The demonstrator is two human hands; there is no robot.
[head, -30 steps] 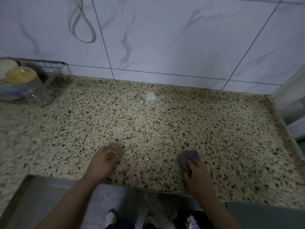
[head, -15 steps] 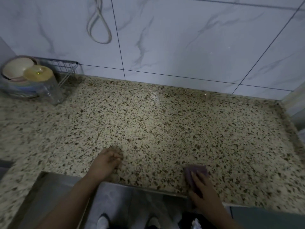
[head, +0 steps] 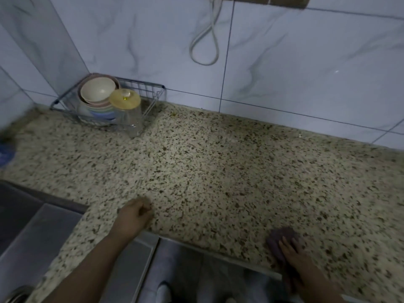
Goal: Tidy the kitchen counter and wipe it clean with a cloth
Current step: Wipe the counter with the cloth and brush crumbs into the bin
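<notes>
A speckled granite counter fills the middle of the head view. My right hand lies flat on a purple cloth and presses it down near the counter's front edge at the lower right. Part of the cloth is hidden under my fingers. My left hand rests on the counter near the front edge, left of centre, with its fingers curled in and nothing held.
A wire rack in the back left corner holds stacked bowls and a clear jar with a yellow lid. A white cord loops down the tiled wall. A steel sink lies at the lower left. A blue object sits at the left edge.
The view has swung left, bringing the rack and sink further into view. My right hand has slid the cloth to the right along the front edge. My left hand stays put.
</notes>
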